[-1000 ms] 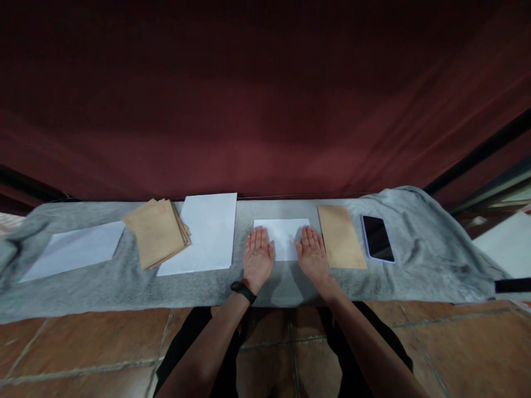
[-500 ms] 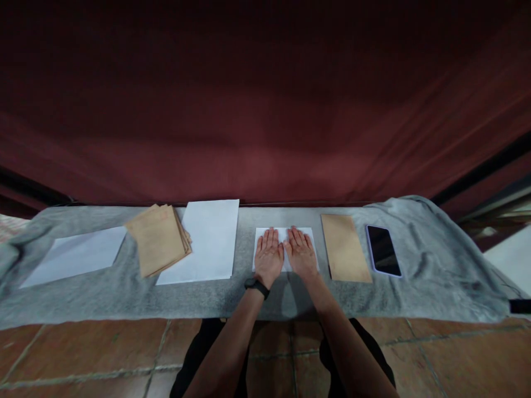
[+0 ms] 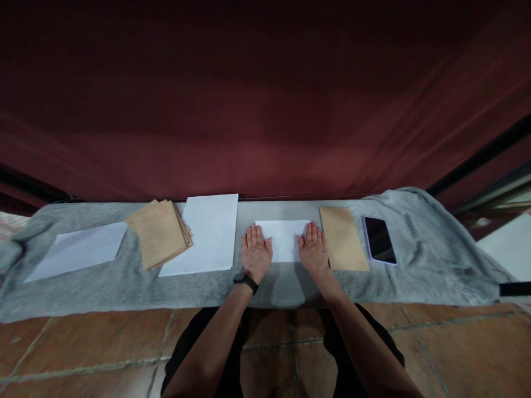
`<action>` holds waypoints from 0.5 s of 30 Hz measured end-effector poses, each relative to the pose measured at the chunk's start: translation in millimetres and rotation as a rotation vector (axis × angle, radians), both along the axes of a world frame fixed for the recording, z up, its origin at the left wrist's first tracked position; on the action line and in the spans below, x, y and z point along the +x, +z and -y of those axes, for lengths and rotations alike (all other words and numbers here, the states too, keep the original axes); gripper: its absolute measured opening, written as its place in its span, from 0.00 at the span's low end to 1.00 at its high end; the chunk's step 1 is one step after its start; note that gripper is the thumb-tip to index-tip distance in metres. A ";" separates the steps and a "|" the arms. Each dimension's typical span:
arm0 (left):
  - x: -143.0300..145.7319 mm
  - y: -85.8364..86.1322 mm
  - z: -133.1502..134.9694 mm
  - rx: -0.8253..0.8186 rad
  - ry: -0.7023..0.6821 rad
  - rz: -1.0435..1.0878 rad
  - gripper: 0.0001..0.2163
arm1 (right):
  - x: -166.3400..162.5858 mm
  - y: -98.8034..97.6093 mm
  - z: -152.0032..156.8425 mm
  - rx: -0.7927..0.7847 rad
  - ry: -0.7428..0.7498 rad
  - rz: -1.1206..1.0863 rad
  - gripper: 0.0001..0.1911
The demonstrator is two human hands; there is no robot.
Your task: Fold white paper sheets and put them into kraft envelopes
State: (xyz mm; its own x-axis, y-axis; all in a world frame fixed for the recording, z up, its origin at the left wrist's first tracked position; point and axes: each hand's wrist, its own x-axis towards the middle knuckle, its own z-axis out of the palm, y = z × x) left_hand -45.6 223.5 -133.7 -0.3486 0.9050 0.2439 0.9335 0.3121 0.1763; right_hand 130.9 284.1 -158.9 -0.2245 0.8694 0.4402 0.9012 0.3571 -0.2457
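A folded white sheet (image 3: 282, 239) lies on the grey cloth (image 3: 265, 284) in front of me. My left hand (image 3: 256, 251), with a black band on its wrist, lies flat on the sheet's left edge, fingers stretched out. My right hand (image 3: 313, 249) lies flat on its right edge, fingers also straight. Neither hand holds anything. A brown envelope (image 3: 342, 237) lies just right of my right hand.
A dark phone (image 3: 379, 239) lies right of the envelope. To the left are a large white sheet (image 3: 207, 235), a stack of brown envelopes (image 3: 160, 232) and another white sheet (image 3: 78, 249). A dark red curtain (image 3: 265, 99) hangs behind. Brown floor tiles (image 3: 83, 348) lie below.
My hands came together at the middle of the folded sheet, then slid apart again to its left and right edges, staying flat on it.
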 end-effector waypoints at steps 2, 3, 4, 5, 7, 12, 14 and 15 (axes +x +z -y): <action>8.7 1.3 6.9 0.043 -0.023 -0.010 0.29 | -0.4 2.7 11.1 -0.013 0.055 -0.004 0.32; 15.0 1.5 10.8 0.056 -0.063 -0.014 0.28 | -1.4 3.9 17.8 -0.027 0.104 0.000 0.31; 22.0 1.4 14.7 0.058 -0.124 -0.015 0.28 | -2.7 4.8 24.7 -0.045 0.159 0.008 0.31; 28.9 0.8 18.6 0.048 -0.189 -0.014 0.28 | -4.1 5.4 31.5 -0.063 0.220 0.016 0.30; 40.4 -1.4 25.2 0.007 -0.283 -0.003 0.27 | -6.0 5.8 42.7 -0.092 0.326 0.032 0.29; 44.6 -5.2 33.1 -0.045 -0.326 0.021 0.27 | -1.5 5.4 49.8 -0.109 0.361 0.070 0.29; 39.5 -4.2 34.3 -0.036 -0.314 0.014 0.27 | 1.9 5.9 47.6 -0.103 0.340 0.087 0.30; 36.5 -3.4 34.9 -0.033 -0.300 0.011 0.27 | 3.6 6.2 46.6 -0.096 0.324 0.093 0.30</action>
